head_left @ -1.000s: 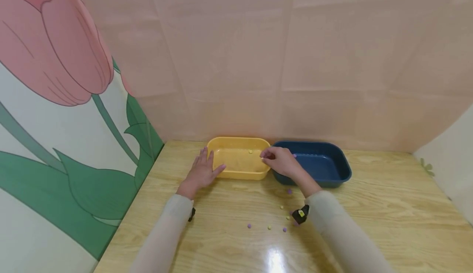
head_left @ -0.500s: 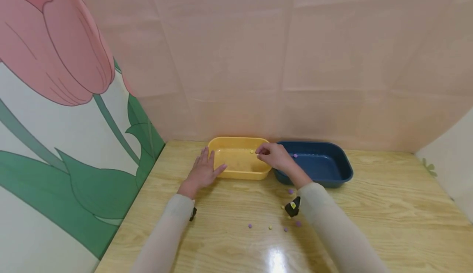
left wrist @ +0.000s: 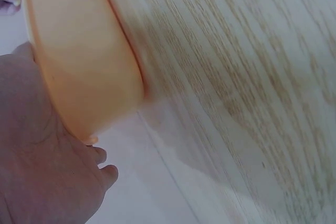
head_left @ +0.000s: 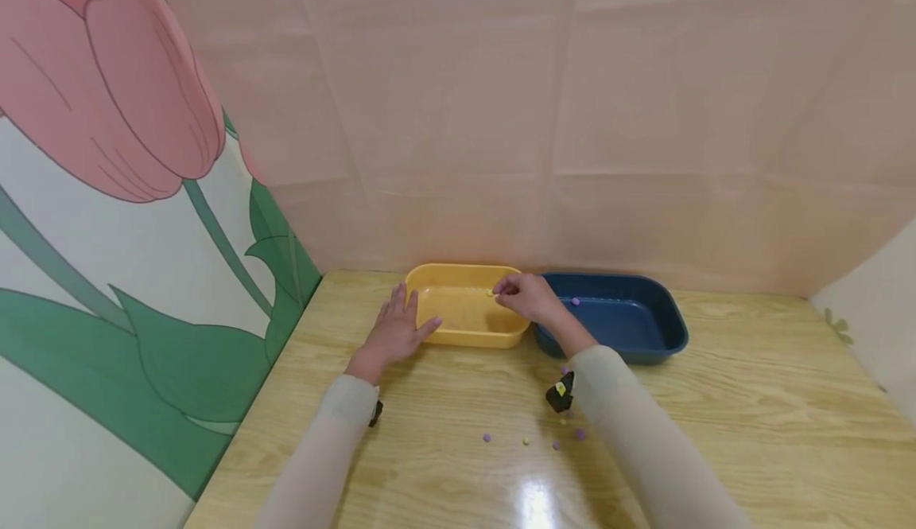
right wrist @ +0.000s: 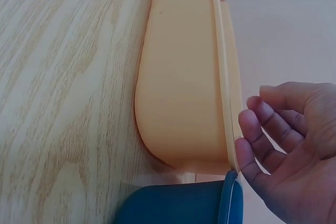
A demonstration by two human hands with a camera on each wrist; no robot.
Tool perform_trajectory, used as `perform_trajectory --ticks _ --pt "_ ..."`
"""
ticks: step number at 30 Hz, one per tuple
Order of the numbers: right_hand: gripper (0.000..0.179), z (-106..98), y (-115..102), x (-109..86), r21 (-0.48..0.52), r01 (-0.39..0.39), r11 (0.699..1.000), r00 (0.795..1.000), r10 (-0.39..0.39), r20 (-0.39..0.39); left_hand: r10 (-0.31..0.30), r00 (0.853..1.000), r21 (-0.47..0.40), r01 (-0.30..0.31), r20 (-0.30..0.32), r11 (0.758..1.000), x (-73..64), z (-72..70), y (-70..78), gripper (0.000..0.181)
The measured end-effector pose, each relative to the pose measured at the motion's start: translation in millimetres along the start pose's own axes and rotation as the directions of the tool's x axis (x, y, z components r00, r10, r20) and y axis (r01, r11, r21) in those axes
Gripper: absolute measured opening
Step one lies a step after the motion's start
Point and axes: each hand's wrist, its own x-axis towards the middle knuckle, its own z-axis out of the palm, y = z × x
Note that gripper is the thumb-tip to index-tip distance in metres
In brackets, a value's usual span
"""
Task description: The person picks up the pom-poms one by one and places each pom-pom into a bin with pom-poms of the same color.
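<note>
the right hand (head_left: 533,300) is pinching a small yellow bead (left wrist: 17,2) in a narrow grip, thumb and forefinger tips nearly meeting; the bead is showing only as a speck at the fingertips in the head and left wrist views. the other fingers are curving beside the forefinger. the hand is hovering over the right end of the yellow tray (head_left: 468,340), and a second yellow bead (head_left: 490,293) is lying inside that tray, just beside the fingertips.

at the tray's opposite end the left hand (head_left: 395,332) is spreading its fingers wide and gripping nothing; the fingers are resting across the left end of the rim, and the thumb is pointing right along the front edge.

the blue tray (head_left: 615,326) is standing just to the right of the yellow one, under the right wrist, and a purple bead (head_left: 576,301) is lying in it. nearer the person, loose purple beads (head_left: 487,437) and yellow beads (head_left: 525,441) are lying scattered on the wood-grained table (head_left: 422,465), some close to the black wrist camera (head_left: 560,392) below the right sleeve (head_left: 630,418). a creased pinkish sheet (head_left: 465,115) is hanging behind the trays, and a painted tulip (head_left: 153,75) is covering the wall at left.
</note>
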Motion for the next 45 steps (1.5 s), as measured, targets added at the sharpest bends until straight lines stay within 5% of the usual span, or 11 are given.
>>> perform_trajectory --ticks 11,26,45 --pt "0.020 -1.1 -1.8 2.1 0.021 -0.028 0.999 1.000 0.028 0.010 0.004 1.000 0.005 -0.004 -0.001 1.000 -1.3 -1.3 2.2 0.090" --pt "0.013 -8.7 0.2 -4.3 0.039 0.041 0.998 0.999 -0.040 -0.025 -0.018 0.999 0.043 0.016 0.029 0.999 -0.7 -4.9 6.4 0.092" --pt "0.015 -26.8 2.2 -41.0 -0.064 0.086 0.994 0.996 -0.087 -0.003 -0.037 0.998 0.037 0.036 0.044 0.999 -1.3 -5.4 9.3 0.092"
